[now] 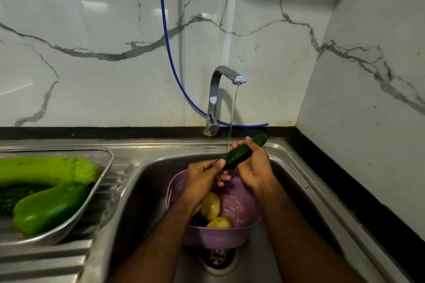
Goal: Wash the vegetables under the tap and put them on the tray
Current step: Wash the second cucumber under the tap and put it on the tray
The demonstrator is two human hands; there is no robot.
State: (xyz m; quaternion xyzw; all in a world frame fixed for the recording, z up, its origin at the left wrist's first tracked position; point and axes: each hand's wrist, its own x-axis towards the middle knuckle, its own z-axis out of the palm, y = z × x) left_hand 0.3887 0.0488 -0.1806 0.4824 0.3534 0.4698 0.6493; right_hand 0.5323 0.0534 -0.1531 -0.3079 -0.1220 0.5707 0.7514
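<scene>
Gripping a cucumber (241, 153) under the tap (226, 80), the right hand (254, 166) wraps its middle while the left hand (203, 176) pinches its near end. It hangs tilted above a colander (243, 232) in the sink (147, 181). Washed green vegetables (46, 188) lie on the tray (101, 181), left

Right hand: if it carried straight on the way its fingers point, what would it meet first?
The right hand, gripping the cucumber, points up and back. It would probably meet the sink's back rim first, right of the tap; depth is unclear.

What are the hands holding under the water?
A cucumber: the right hand grips its middle, the left hand pinches its lower end.
</scene>
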